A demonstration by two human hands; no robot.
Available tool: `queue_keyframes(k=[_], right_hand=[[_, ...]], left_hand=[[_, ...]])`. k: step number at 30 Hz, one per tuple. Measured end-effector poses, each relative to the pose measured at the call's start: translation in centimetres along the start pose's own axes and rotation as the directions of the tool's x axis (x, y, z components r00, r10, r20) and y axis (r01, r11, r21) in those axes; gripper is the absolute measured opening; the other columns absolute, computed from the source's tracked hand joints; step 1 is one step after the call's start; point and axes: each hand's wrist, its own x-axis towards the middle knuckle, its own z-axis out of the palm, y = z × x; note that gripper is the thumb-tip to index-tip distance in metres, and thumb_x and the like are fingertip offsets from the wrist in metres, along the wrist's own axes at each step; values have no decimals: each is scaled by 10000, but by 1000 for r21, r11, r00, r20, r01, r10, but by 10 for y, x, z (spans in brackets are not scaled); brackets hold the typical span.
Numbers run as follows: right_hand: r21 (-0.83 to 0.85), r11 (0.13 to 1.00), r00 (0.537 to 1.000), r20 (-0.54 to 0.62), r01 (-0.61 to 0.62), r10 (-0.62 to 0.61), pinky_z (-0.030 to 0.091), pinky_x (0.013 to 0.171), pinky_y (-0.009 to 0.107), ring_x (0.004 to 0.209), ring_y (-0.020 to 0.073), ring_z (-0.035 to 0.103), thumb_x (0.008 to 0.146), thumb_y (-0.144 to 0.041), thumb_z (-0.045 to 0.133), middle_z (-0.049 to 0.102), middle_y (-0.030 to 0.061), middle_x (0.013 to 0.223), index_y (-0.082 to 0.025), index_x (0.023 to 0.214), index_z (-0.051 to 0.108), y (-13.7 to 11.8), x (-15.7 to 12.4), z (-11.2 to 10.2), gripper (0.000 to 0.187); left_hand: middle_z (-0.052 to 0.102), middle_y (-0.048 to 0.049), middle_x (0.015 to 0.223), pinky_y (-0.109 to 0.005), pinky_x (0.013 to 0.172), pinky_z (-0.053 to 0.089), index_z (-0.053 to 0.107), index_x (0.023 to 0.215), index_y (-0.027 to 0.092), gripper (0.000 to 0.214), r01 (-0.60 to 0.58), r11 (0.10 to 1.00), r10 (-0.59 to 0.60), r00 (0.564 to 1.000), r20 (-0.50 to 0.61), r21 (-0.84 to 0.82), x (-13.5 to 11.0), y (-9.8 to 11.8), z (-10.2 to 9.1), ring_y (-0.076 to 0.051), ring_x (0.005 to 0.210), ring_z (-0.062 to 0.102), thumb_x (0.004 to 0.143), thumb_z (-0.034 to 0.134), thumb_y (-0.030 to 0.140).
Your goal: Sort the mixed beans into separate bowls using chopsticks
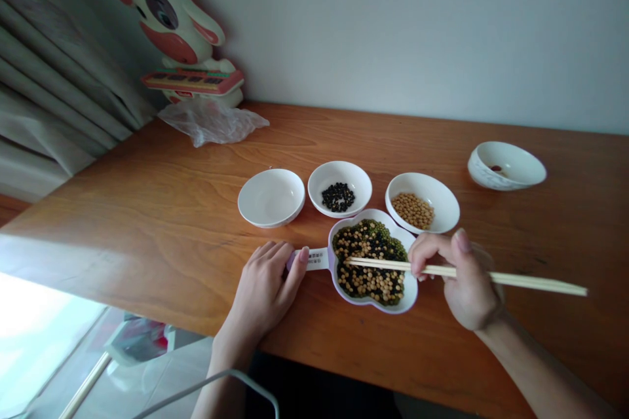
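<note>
My left hand is closed around the handle of a flower-shaped dish with a lilac edge. Green, black and tan beans lie mixed in this dish. A pair of pale chopsticks is gripped in my right hand, their tips down among the beans at the dish's left side. Whether a bean sits between the tips is too small to tell. Behind the dish stand a white bowl with nothing visible in it, a bowl of black beans, and a bowl of tan soybeans.
A larger patterned bowl with a small dark red item inside stands at the back right. At the back left are a cow-shaped toy keyboard and a crumpled plastic bag. A grey cable crosses below the table's front edge.
</note>
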Motion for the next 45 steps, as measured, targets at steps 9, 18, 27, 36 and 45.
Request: queue_keyframes(k=[9,18,27,36,45], right_hand=[[-340,791,823,-81,508,-563,485,566,426,589,253,669,1051,-574,342,706,73,645,-280,810,812,-2,-5,-30,605],[-725,613,787,-163,313,-595,472,640,442,721,280,669,1034,-673,223,733,107,763,-284,795,778,-7,-3,-59,719],[-162,948,863,-394,272,-315,394,625,425,645,270,577,979,-739,317,608,111,633,-259,652,726,-20,1,-45,710],[-3,990,989,32,142,-142,372,572,341,595,185,532,1033,-686,232,599,38,617,-213,664,665,-5,4,-16,740],[-82,997,985,175,-1,16,401,634,364,652,196,545,1006,-734,64,590,35,688,-230,731,627,8,1,-21,804]], left_hand=[[587,-28,757,-344,714,400,459,763,240,364,-22,1000,22,1000,8,13,-2,-5,1,-211,725,533,1086,411,402],[589,-23,761,-346,721,389,461,767,240,357,-15,1000,15,1000,21,11,-3,-8,3,-212,733,532,1085,419,396],[586,-24,757,-339,714,389,462,764,240,354,-22,999,22,1000,12,23,-2,-9,2,-212,726,526,1082,421,389],[588,-23,772,-334,733,386,472,773,236,360,-23,999,22,1000,12,28,-3,-9,3,-209,747,525,1092,405,389],[568,-17,765,-335,732,377,456,773,237,372,-13,1000,12,1000,17,20,-4,-9,2,-205,743,512,1099,393,404]])
